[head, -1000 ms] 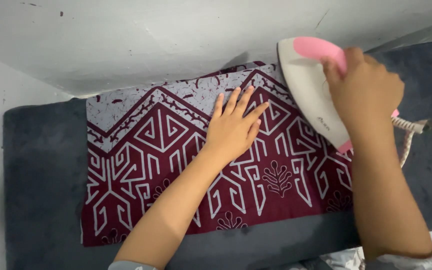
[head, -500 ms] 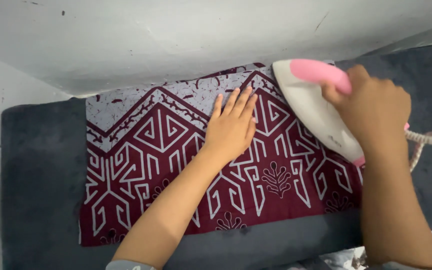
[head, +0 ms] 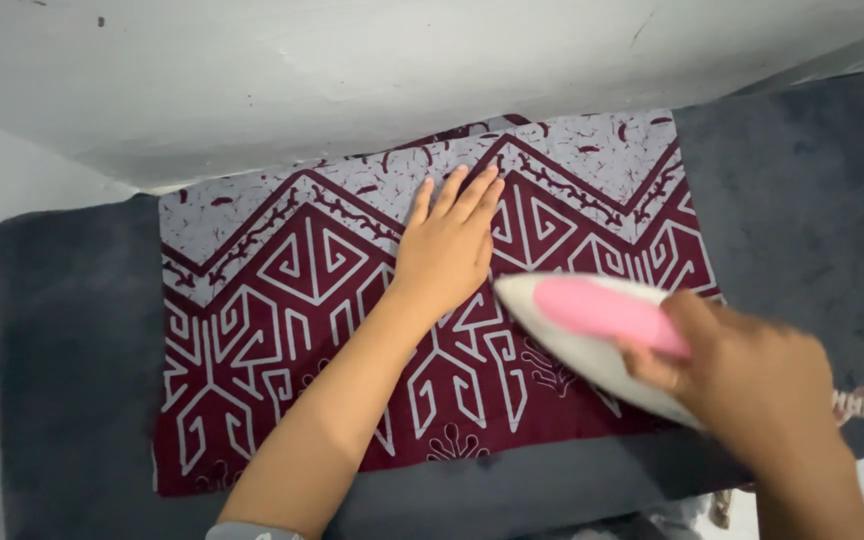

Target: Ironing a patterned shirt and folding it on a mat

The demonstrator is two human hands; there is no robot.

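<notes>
Both hands busy: left hand [head: 449, 252] flat, pinning cloth [head: 282, 300] taut; right hand [head: 752, 385] clenched on iron [head: 592, 335], near right.

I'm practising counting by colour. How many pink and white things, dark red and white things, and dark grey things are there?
Pink and white: 1, the iron
Dark red and white: 1, the patterned cloth
Dark grey: 1, the mat
Total: 3

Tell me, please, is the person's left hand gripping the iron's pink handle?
No, the left hand lies flat with fingers spread on the maroon patterned cloth, while the right hand grips the iron.
</notes>
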